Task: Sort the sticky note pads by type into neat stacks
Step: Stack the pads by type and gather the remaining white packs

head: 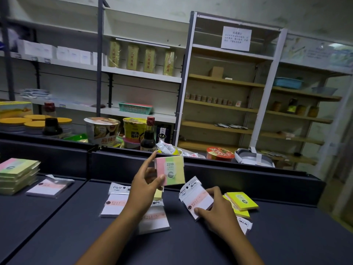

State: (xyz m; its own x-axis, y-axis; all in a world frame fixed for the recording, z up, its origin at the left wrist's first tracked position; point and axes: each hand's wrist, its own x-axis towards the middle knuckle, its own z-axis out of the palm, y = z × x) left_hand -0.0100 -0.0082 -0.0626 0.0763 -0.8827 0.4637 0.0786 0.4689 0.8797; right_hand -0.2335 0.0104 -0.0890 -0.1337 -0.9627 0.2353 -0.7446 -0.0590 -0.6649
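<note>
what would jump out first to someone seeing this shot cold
First, the left hand at centre, holding up a pink, green and yellow striped pad marked 2209. Just right of it, the right hand grips a white bagged pad over the dark counter. At the far left, a stack of matching striped pads sits on the counter.

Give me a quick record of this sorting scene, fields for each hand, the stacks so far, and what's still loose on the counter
left hand: holds a pink-green-yellow pad lifted above the counter
right hand: grips a white packaged pad, tilted, low over the counter
stack far left: tricolour pads piled up
beside that stack: one white packaged pad lying flat
loose, centre: white packaged pads lying flat, overlapping
loose, right: yellow pads, overlapping
</note>
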